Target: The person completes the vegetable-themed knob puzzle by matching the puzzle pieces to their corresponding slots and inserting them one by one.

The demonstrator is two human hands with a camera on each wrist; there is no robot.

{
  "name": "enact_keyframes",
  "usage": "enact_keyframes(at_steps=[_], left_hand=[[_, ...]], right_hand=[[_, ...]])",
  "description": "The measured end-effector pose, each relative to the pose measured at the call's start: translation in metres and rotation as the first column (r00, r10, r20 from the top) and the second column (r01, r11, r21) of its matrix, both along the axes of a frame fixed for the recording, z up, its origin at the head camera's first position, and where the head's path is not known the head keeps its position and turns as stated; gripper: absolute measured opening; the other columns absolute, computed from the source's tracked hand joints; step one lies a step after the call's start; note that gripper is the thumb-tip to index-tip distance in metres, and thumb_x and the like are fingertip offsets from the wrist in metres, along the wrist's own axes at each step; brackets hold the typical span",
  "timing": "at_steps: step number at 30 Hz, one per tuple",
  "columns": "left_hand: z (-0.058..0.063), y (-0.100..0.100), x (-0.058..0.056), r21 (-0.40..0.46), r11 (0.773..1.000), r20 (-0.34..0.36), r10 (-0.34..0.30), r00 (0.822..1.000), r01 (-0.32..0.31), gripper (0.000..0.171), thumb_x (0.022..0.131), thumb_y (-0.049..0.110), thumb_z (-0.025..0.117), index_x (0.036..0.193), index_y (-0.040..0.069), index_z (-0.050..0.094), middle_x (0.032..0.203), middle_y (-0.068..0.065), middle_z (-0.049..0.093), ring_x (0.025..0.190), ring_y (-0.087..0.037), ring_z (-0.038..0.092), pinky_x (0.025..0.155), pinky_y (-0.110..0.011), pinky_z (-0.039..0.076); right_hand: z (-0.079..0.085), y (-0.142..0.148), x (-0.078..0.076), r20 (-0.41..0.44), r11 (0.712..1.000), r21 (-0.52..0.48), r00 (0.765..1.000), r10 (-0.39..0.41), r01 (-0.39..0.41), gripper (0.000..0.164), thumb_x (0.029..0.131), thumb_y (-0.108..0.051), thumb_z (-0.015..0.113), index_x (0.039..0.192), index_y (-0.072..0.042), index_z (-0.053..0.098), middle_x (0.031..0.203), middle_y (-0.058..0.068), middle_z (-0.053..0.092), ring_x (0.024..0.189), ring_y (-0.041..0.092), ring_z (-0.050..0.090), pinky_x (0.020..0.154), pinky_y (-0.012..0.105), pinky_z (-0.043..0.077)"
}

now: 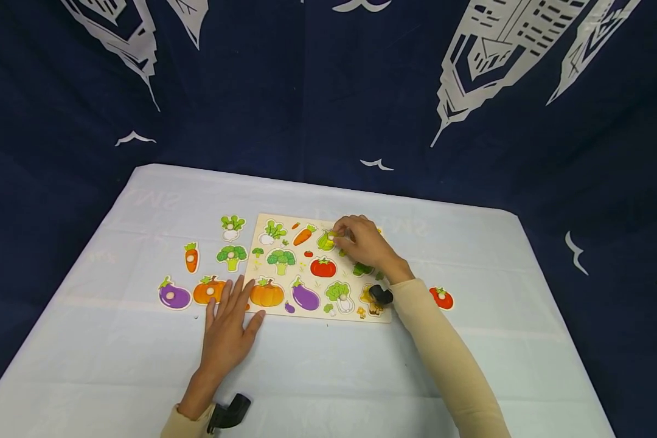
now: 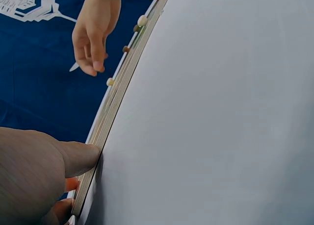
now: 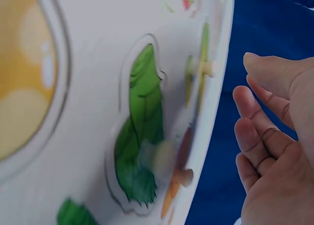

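A wooden vegetable puzzle board (image 1: 301, 269) lies on the table. My left hand (image 1: 227, 333) spreads its fingers by the board's lower left corner, and in the left wrist view its thumb (image 2: 81, 156) touches the board's side edge. Partly under those fingers is a loose pumpkin piece (image 1: 204, 290). Over the board's upper right part hovers my right hand (image 1: 365, 242), fingertips close to a knobbed green gourd piece (image 1: 325, 241). In the right wrist view that hand (image 3: 279, 137) has loosely bent fingers holding nothing. A dark green vegetable piece (image 3: 142, 102) with a blurred knob sits beside it.
Left of the board lie loose knobbed pieces: a turnip (image 1: 231, 226), a broccoli (image 1: 232, 257), a carrot (image 1: 191, 257) and an eggplant (image 1: 175, 297). A loose tomato piece (image 1: 441, 298) is at the right. Behind the white table (image 1: 328, 377) hangs a dark blue printed cloth (image 1: 285, 109).
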State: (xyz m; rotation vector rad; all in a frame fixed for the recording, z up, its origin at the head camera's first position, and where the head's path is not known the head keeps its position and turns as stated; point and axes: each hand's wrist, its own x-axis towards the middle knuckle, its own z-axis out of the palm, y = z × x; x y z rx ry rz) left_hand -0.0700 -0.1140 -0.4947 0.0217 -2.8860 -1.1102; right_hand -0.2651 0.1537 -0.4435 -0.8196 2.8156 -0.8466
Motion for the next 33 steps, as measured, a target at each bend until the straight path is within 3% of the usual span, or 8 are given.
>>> enact_keyframes(at_steps=[2, 9, 16, 23, 33], left_hand=[[0.000, 0.000, 0.000, 0.000, 1.000, 0.000, 0.000, 1.000, 0.000, 0.067, 0.096, 0.019, 0.065, 0.155, 0.004, 0.034, 0.164, -0.023, 0.023, 0.153, -0.043, 0.010, 0.118, -0.066, -0.003], [0.002, 0.000, 0.001, 0.011, 1.000, -0.003, -0.001, 1.000, 0.002, 0.067, 0.097, 0.017, 0.064, 0.155, 0.003, 0.034, 0.164, -0.022, 0.023, 0.154, -0.042, 0.010, 0.118, -0.065, -0.003], [0.003, 0.000, 0.001, 0.018, 1.000, -0.013, 0.000, 1.000, 0.001, 0.066, 0.096, 0.017, 0.065, 0.154, 0.003, 0.035, 0.164, -0.023, 0.024, 0.153, -0.042, 0.011, 0.118, -0.065, -0.002], [0.003, 0.001, 0.001, 0.017, 1.000, -0.014, 0.000, 1.000, 0.000, 0.066, 0.096, 0.016, 0.065, 0.154, 0.004, 0.036, 0.164, -0.022, 0.025, 0.153, -0.042, 0.012, 0.118, -0.066, -0.002], [0.002, 0.000, 0.001, 0.020, 1.000, 0.005, -0.002, 1.000, 0.002, 0.066, 0.097, 0.016, 0.064, 0.155, 0.004, 0.034, 0.164, -0.022, 0.023, 0.154, -0.042, 0.010, 0.118, -0.066, -0.003]], right_hand=[[0.003, 0.005, 0.004, 0.011, 1.000, -0.018, 1.000, -0.001, 0.001, 0.019, 0.097, -0.019, 0.065, 0.112, -0.007, 0.066, 0.102, 0.006, 0.065, 0.091, 0.029, 0.052, 0.083, 0.038, 0.043], [0.007, 0.021, 0.019, 0.019, 0.999, -0.036, 1.000, 0.013, -0.012, 0.018, 0.098, -0.023, 0.066, 0.110, -0.010, 0.066, 0.112, 0.004, 0.068, 0.107, 0.027, 0.056, 0.097, 0.042, 0.047], [0.004, 0.045, 0.037, 0.001, 0.996, -0.076, 0.999, 0.041, -0.041, 0.015, 0.096, -0.019, 0.068, 0.107, -0.010, 0.067, 0.114, 0.004, 0.069, 0.100, 0.027, 0.057, 0.091, 0.042, 0.048], [0.004, 0.078, 0.051, 0.014, 0.991, -0.111, 0.997, 0.072, -0.070, 0.011, 0.093, -0.015, 0.072, 0.103, -0.012, 0.069, 0.105, -0.001, 0.069, 0.094, 0.022, 0.054, 0.086, 0.045, 0.045], [0.013, 0.126, 0.063, 0.126, 0.993, -0.094, 0.988, 0.089, -0.078, 0.020, 0.090, -0.022, 0.076, 0.108, -0.014, 0.072, 0.112, -0.005, 0.068, 0.109, 0.018, 0.057, 0.099, 0.043, 0.044]])
